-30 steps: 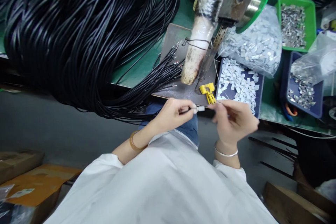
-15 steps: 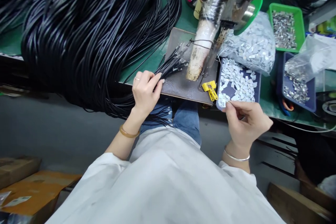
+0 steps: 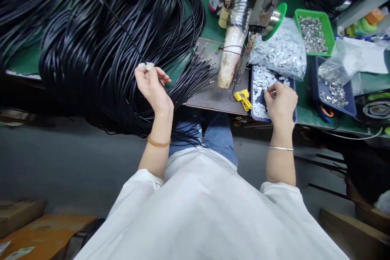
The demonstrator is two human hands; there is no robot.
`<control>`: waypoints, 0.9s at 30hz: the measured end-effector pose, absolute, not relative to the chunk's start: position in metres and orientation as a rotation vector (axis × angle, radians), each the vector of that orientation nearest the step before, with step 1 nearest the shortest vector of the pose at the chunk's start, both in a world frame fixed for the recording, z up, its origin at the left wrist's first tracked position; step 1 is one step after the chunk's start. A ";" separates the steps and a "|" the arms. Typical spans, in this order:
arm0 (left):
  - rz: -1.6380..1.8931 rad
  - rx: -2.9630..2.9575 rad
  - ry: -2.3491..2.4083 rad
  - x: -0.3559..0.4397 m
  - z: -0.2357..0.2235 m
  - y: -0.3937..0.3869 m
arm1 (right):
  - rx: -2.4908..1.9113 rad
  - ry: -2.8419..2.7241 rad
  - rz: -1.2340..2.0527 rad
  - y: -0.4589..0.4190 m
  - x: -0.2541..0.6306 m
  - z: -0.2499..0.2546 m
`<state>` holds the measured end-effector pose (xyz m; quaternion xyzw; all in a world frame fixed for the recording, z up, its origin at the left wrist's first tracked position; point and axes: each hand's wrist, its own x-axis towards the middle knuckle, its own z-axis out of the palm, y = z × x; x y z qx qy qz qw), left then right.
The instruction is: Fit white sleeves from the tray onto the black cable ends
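My left hand (image 3: 154, 87) is raised over the black cable coils (image 3: 115, 57), its thumb and finger closed on a single black cable (image 3: 124, 30) that runs up and to the left. Beside it, loose cable ends with bare tips (image 3: 196, 71) fan out over a dark board (image 3: 207, 99). My right hand (image 3: 280, 101) is over a blue tray (image 3: 252, 89) of small white pieces (image 3: 260, 83). Its fingers are pinched together among the pieces, and what they hold, if anything, is hidden. A yellow clip-like tool (image 3: 243, 99) lies between the hands at the board's right edge.
A ribbed duct (image 3: 242, 8) and a solder spool with a green flange (image 3: 276, 22) rise behind the board. Near the right tray are a bag of white pieces (image 3: 278, 50), a green tray (image 3: 329, 32) and another blue tray (image 3: 350, 101) with metal parts.
My left hand has let go of the cable ends on the board and moved left and up, now holding one cable. My right hand has moved from the tray's front edge in over the pieces.
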<state>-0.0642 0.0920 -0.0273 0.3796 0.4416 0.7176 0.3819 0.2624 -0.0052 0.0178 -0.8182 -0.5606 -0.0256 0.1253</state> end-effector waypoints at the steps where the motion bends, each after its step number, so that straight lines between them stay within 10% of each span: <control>1: 1.807 0.931 1.049 -0.066 -0.022 0.087 | -2.394 -1.663 -0.075 -0.002 0.262 0.018; 11: 0.241 1.262 0.116 -0.019 0.040 -0.004 | -2.415 -1.762 0.373 0.009 0.277 0.046; 19: 1.043 0.922 0.849 0.010 -0.016 -0.015 | -2.346 -1.592 0.325 -0.006 0.280 0.034; 27: 0.986 0.905 0.807 0.007 -0.009 -0.010 | -1.916 -1.466 -0.182 -0.047 0.241 0.036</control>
